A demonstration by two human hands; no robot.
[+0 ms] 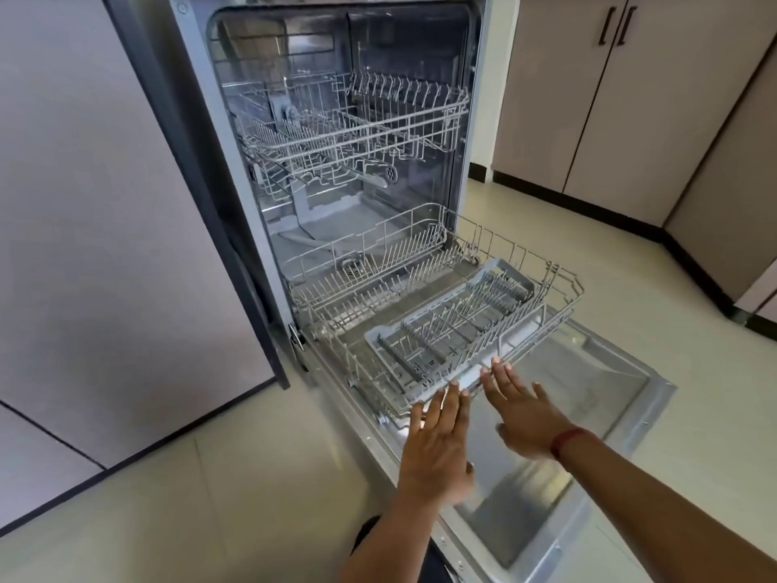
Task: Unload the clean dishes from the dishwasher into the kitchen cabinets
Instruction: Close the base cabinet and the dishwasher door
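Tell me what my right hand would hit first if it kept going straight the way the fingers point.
Most likely the front rail of the lower rack: the right hand lies flat and open, fingertips at or almost on that rail. Contact itself is hard to judge.

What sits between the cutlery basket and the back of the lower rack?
In the head view, only bare upright tines: the lower rack behind the cutlery basket holds no dishes.

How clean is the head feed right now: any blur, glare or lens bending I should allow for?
Head view: both hands are motion-smeared, the left hand more than the right hand; the lower rack stays fairly sharp; soft glare lies on the open door; wide-angle bending curves the dishwasher frame and the cabinets.
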